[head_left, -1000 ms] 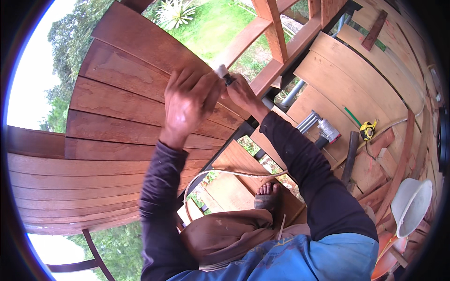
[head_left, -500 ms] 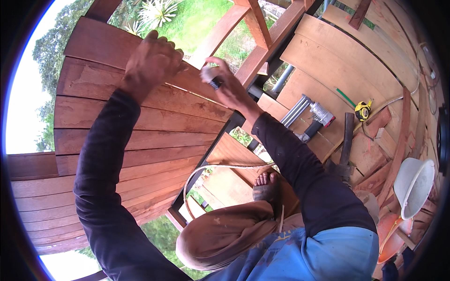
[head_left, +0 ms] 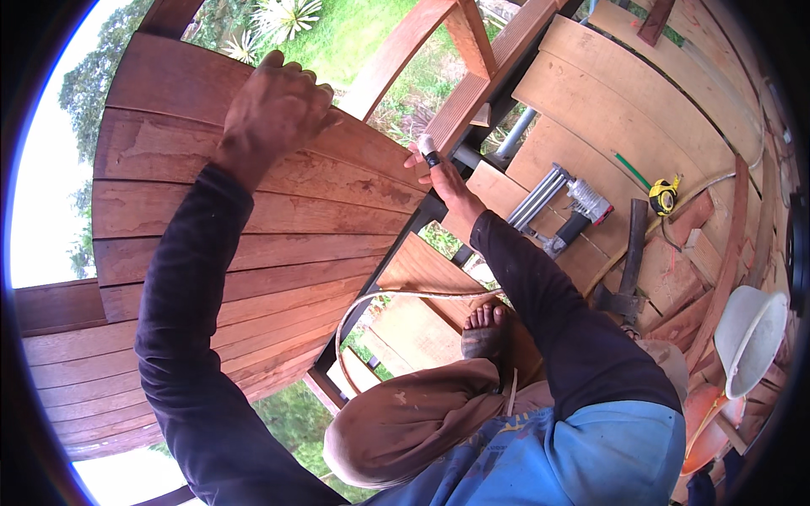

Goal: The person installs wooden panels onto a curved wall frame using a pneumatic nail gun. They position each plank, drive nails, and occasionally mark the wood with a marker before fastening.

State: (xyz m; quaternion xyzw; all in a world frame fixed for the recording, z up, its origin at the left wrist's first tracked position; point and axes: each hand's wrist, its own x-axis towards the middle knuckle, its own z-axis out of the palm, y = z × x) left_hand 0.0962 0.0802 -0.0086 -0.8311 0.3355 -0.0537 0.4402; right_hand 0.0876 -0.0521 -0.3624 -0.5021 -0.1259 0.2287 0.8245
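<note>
1. The top board [head_left: 173, 80] lies against the lower board [head_left: 156, 143]; the bright gap between them a half-second ago is gone, so it seems better seated.
2. The left hand [head_left: 277, 114] stays put, fingers curled over the top board's upper edge, gripping it.
3. The right hand [head_left: 447, 181] has shifted to the board's right end; I cannot tell whether its fingers grip.

"How's the left arm [head_left: 190, 270] held?"

"Bent, reaching up and forward. The left hand [head_left: 274, 114] shows its back, fingers [head_left: 295, 69] curled."

"And the right arm [head_left: 544, 291]?"

"Angled across toward the left. The right hand [head_left: 445, 174] is nearer the body, fingers loosely parted, one wrapped digit [head_left: 428, 148] pointing away."
</note>
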